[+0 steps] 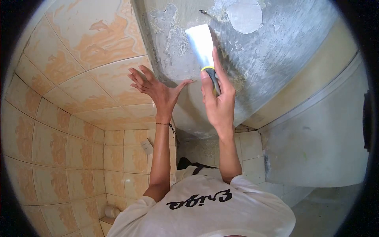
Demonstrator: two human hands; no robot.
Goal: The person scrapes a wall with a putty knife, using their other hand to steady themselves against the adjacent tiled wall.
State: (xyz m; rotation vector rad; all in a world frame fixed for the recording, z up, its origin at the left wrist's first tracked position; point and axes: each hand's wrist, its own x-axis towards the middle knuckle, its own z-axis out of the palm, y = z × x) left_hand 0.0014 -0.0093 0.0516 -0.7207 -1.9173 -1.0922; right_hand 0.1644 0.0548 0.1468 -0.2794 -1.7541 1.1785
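Note:
My right hand [220, 100] is wrapped round the dark, yellow-trimmed handle of a putty knife [200, 43], its index finger stretched along the blade. The wide metal blade points up and overlaps the rough grey wall [276, 51] in this view. To the left, my left hand [160, 90] is held up empty with its fingers spread. Its thumb reaches toward the grey wall, while the other fingers are in front of the orange-patterned tiles [106, 43]. A pale round patch [244, 17] shows on the wall, up and right of the blade.
A small dark piece [203, 11] sticks out of the wall above the blade. Tiled walls [55, 146] with dolphin patterns surround the left side. A grey door-like panel [312, 138] stands at the right. A small grey card-like piece [147, 147] is on the tiles below my left hand.

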